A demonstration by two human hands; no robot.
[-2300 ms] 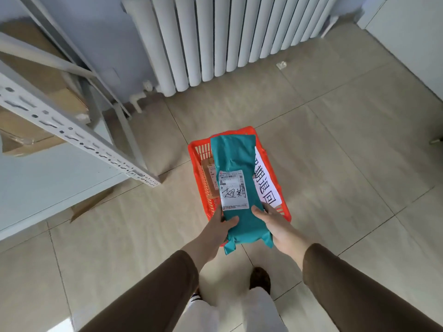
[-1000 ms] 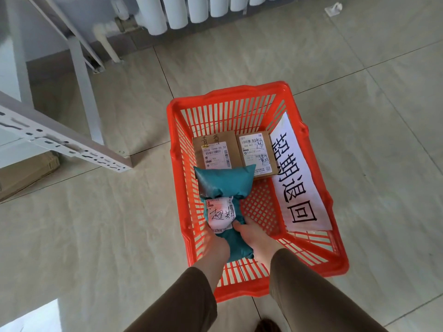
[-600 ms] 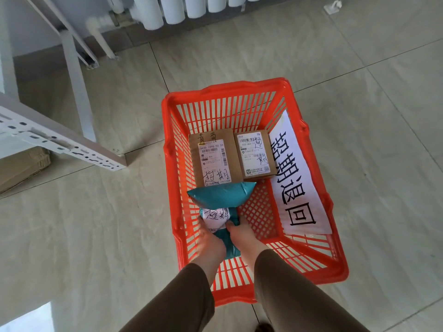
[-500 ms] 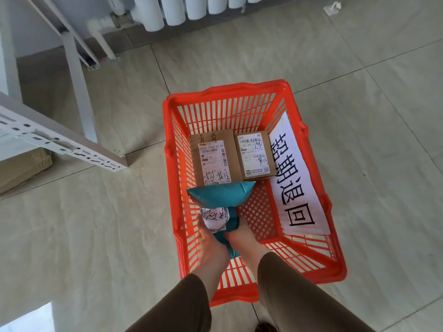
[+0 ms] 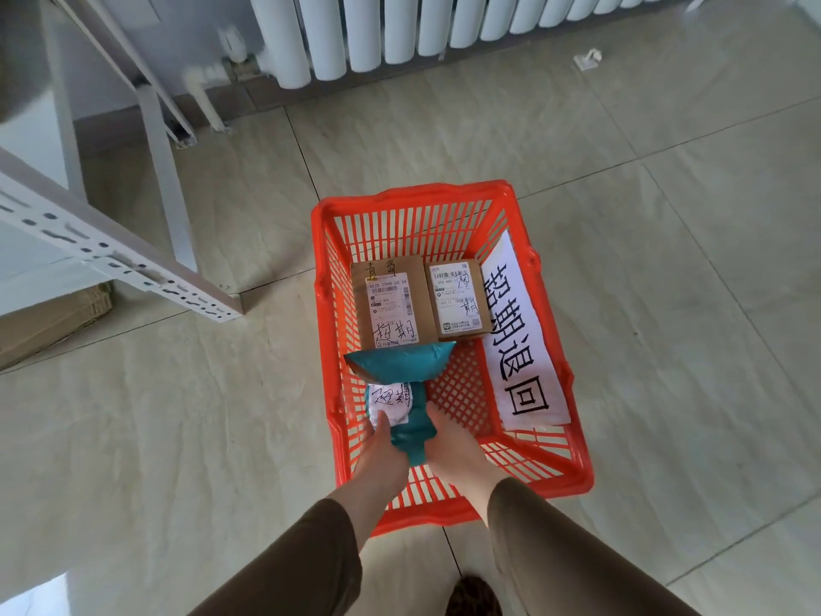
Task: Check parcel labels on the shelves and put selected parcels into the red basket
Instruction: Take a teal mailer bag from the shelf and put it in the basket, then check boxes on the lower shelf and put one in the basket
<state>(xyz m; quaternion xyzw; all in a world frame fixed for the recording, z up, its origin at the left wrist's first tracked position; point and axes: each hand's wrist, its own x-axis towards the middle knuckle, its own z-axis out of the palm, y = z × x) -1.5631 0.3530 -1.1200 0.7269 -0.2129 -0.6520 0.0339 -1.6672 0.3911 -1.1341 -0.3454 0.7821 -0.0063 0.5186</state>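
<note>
We look down on a red basket (image 5: 546, 304) of moulded plastic lattice, rectangular with slotted walls and a perforated floor, standing on glossy beige floor tiles (image 5: 177, 415). Inside it, toward 12 o'clock, lie two flat cardboard boxes side by side and touching: the larger box (image 5: 391, 300) at the left, the smaller box (image 5: 457, 300) at the right, each bearing a white printed label with handwritten characters. Against the basket's 3 o'clock wall leans a white paper sign (image 5: 520, 340) with large black brush characters.

We hold a teal parcel (image 5: 400, 362), a soft, smooth plastic mailer, over the basket floor at about 6 o'clock of the boxes. Its far end flares into a broad fan that overlaps the near edge of the larger box; its middle is pinched narrow and carries a crumpled white label (image 5: 391, 400) with handwriting. Our left hand (image 5: 382, 451) is closed round the parcel's near end with the thumb on the label; our right hand (image 5: 457, 446) presses against the parcel's other side, fingers curled under it. Both sleeves are brown fabric.

At 9 to 10 o'clock of the basket stands a white perforated steel shelf frame (image 5: 111, 260), with cardboard (image 5: 49, 322) beneath it. At 12 o'clock runs a white ribbed radiator (image 5: 400, 28).
</note>
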